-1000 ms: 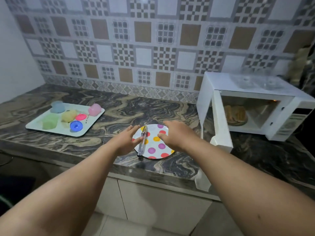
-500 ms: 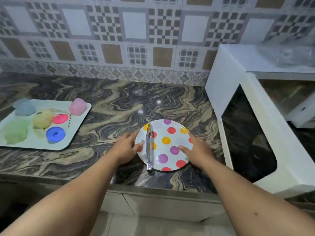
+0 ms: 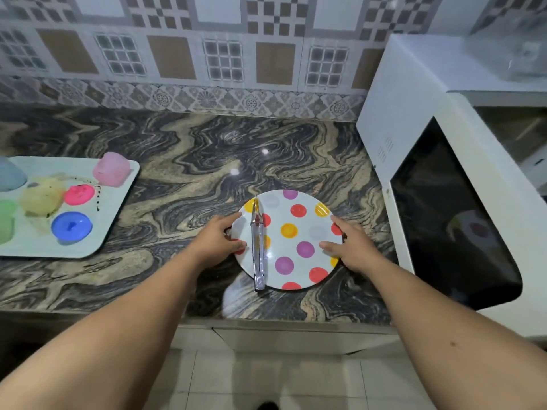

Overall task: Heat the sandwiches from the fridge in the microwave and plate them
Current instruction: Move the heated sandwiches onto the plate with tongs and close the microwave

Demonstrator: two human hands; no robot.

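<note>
A white plate with coloured dots [image 3: 299, 229] lies on the marble counter near its front edge. Metal tongs [image 3: 258, 247] lie across the plate's left part, pointing away from me. My left hand [image 3: 217, 241] grips the plate's left rim, thumb on top. My right hand [image 3: 350, 247] grips the right rim, thumb lying on the plate's face. The white microwave [image 3: 429, 93] stands at the right with its door [image 3: 455, 214] swung open toward me. The sandwiches are not visible in this view.
A pale tray [image 3: 88, 247] with several coloured plastic cups and lids sits on the counter at the left. The counter [image 3: 189, 161] runs to a tiled wall behind. The open microwave door juts past the counter's front edge beside the plate.
My view has tilted down and closer to the counter, so the microwave's inside with the sandwiches has left the view. Both hands have settled on the plate's rims.
</note>
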